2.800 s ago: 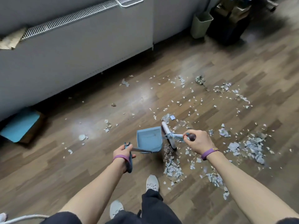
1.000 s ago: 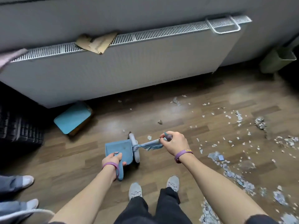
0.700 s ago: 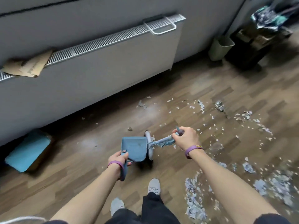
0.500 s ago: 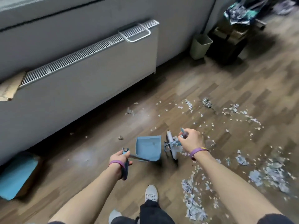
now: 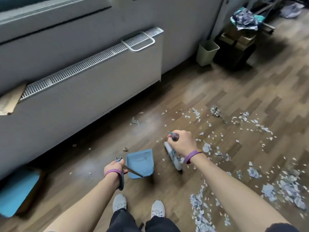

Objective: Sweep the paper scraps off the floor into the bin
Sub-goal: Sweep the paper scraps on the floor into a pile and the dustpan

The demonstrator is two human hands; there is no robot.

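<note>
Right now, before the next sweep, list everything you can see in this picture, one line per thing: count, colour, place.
floor: one, brown wood, throughout
dustpan: one, blue, on the floor, centre
brush: one, pale grey head, just right of the dustpan
paper scraps: many, pale grey-white, strewn over the floor right of the brush
radiator: one, white, upper left
cardboard: one, brown, on the radiator's left end
bin: one, pale green, upper right
dark boxes: a stack, black, beside the bin
flat box: one, blue top, lower left
shoes: two, pale grey, bottom centre
wristbands: two, purple, one per wrist
left hand: grips the dustpan handle
right hand: grips the brush handle
</note>
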